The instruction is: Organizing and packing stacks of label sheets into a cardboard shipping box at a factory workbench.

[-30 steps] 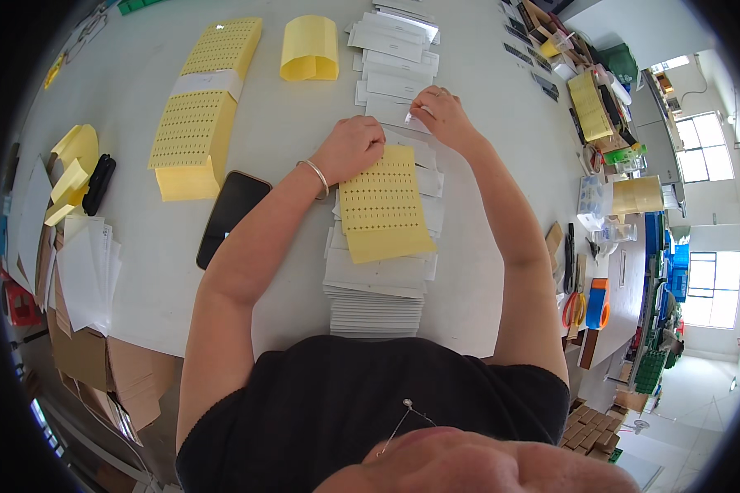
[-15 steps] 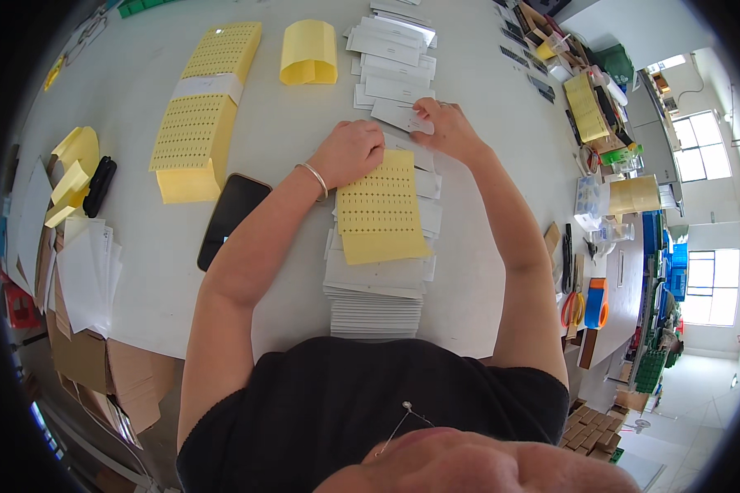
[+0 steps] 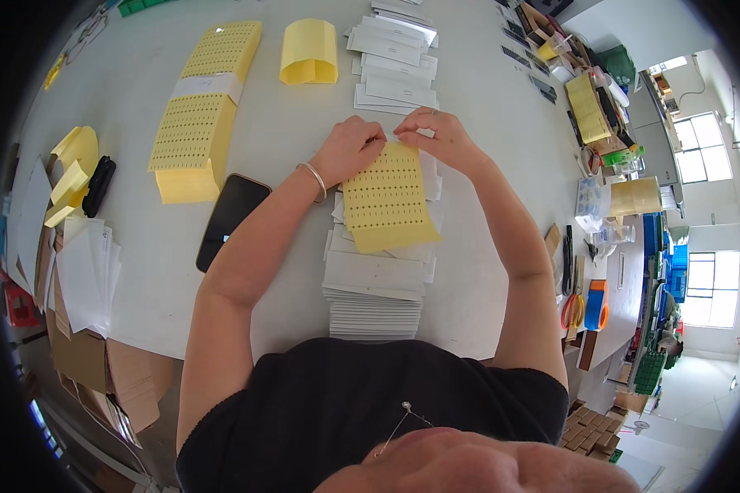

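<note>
A yellow printed sheet (image 3: 386, 193), covered in rows of small dark marks, lies over a row of white cards or envelopes (image 3: 374, 275). My left hand (image 3: 351, 148), with a bangle at the wrist, is closed on the sheet's upper left corner. My right hand (image 3: 440, 140) is at the upper right corner, thumb and fingers bent in a pinch at the sheet's edge. Whether a white card is also between those fingers is hidden. Beyond my hands, more white cards (image 3: 395, 70) overlap in a line running away from me.
Left of my arms lie a black phone (image 3: 232, 222) and a banded stack of yellow sheets (image 3: 191, 131). A folded yellow sleeve (image 3: 308, 53) stands at the back. Loose white papers (image 3: 86, 267) sit at the left edge; scissors (image 3: 573, 308) and orange tape (image 3: 597, 304) at the right.
The yellow sheet has shifted slightly away from me and to the right. My right hand has come from the white card to the sheet's top edge; that card no longer shows there.
</note>
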Available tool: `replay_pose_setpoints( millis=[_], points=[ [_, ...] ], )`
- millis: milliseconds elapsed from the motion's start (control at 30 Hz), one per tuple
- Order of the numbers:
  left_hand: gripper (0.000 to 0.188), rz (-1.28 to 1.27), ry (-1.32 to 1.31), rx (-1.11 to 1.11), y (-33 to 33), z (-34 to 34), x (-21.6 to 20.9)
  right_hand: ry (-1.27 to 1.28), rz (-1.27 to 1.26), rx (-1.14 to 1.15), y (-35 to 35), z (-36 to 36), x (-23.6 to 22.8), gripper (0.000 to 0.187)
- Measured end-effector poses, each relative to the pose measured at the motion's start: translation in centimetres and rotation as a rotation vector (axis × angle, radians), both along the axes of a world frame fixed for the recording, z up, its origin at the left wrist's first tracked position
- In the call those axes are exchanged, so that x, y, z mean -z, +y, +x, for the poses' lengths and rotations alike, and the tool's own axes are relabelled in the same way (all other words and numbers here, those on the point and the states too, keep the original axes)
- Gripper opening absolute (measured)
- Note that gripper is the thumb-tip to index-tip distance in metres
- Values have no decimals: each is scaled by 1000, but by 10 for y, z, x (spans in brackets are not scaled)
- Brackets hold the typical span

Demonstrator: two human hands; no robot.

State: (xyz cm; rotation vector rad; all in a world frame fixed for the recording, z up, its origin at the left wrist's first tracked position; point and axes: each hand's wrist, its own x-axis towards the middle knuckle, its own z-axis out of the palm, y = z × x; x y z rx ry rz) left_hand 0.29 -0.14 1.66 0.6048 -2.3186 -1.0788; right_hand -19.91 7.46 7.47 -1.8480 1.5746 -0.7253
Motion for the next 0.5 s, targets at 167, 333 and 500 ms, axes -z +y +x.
replay_pose_setpoints(
  millis=[167, 333, 500],
  points=[
    [13, -13, 62, -30, -2, -2, 9, 339, -267, -98, -1, 11, 5, 14],
    [17, 131, 70, -53, 0, -2, 8, 406, -286, -121, 1, 18, 8, 9],
    [18, 112, 73, -59, 0, -2, 9, 466, -482, -208, 2, 18, 14, 5]
  ],
)
